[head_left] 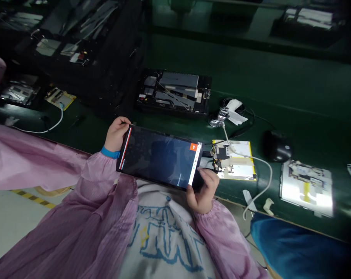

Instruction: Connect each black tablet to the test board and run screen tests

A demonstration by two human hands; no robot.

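A dark, lit tablet screen (160, 157) is held tilted in front of my body, with a white strip and an orange square along its right end. My left hand (116, 133), a blue band at its wrist, is closed on the screen's left edge. At the lower right corner, my right hand (204, 190) grips the screen between thumb and fingers. Just right of it lies a circuit board assembly (239, 164) with yellow edges; dark and pale flat cables run from the screen's right edge to it. A white cable (261, 159) crosses over the board.
Behind the screen sits a stack of opened tablet housings (178, 87); taller stacks (85, 50) stand left. To the right are a metal plug (220, 116), a black round object (278, 146) and a silver board (307, 188). A person's pink sleeve (27, 159) is at left.
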